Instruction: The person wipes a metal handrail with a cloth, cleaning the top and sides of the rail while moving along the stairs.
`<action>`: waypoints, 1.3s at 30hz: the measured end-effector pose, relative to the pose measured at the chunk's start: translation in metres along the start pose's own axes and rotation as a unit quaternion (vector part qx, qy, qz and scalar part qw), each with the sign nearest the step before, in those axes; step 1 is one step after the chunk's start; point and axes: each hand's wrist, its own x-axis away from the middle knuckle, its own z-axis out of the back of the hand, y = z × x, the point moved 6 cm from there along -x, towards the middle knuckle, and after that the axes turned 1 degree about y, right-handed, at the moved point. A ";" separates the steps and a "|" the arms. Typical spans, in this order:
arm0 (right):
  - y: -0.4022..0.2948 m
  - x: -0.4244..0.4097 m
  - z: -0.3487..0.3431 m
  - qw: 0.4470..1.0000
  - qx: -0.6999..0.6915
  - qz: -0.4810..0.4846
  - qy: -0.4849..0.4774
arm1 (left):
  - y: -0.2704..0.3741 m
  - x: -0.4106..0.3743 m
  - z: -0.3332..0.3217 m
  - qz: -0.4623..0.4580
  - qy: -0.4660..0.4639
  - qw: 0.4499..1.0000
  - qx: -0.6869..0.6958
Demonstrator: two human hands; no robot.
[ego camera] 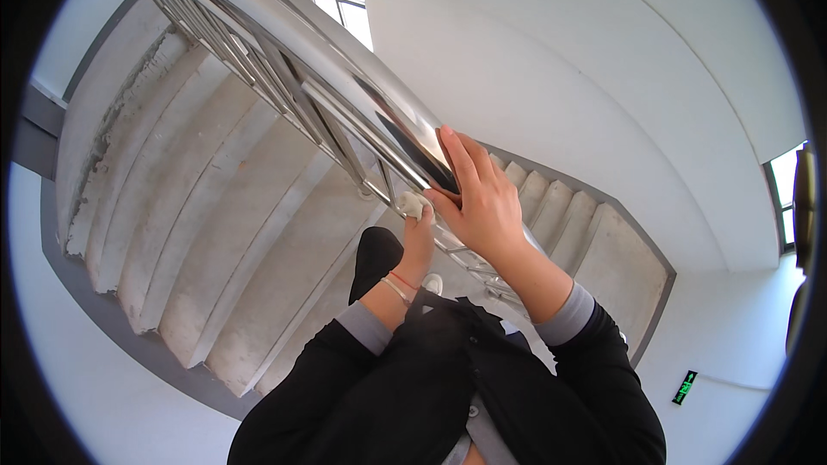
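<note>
A shiny stainless-steel handrail (362,68) slants from the upper left down to the middle. My right hand (483,203) lies over its top, with fingers along the far side and thumb on the near side. Just left of and below it, my left hand (420,232) holds a crumpled off-white cloth (413,204) against the thin metal bars of the railing (323,123) under the handrail. Part of the cloth is hidden in the fingers. On my left wrist are a red string and a pale bracelet (395,289).
Concrete steps (239,187) with worn edges lie left of the railing. Another flight (562,206) shows beyond it on the right. White walls (581,90) with a dark grey skirting band surround the stairwell. A green exit sign (683,387) is on the lower right wall.
</note>
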 end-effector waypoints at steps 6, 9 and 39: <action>-0.003 -0.001 0.001 1.000 0.017 0.006 0.013 | -0.031 -0.027 0.015 0.126 -0.054 0.990 0.004; -0.003 0.000 -0.001 1.000 0.015 0.007 0.011 | -0.008 -0.032 0.001 0.095 -0.076 0.993 0.013; 0.040 0.086 0.009 0.994 0.083 -0.064 0.037 | 0.007 0.001 0.012 0.125 -0.064 0.989 0.037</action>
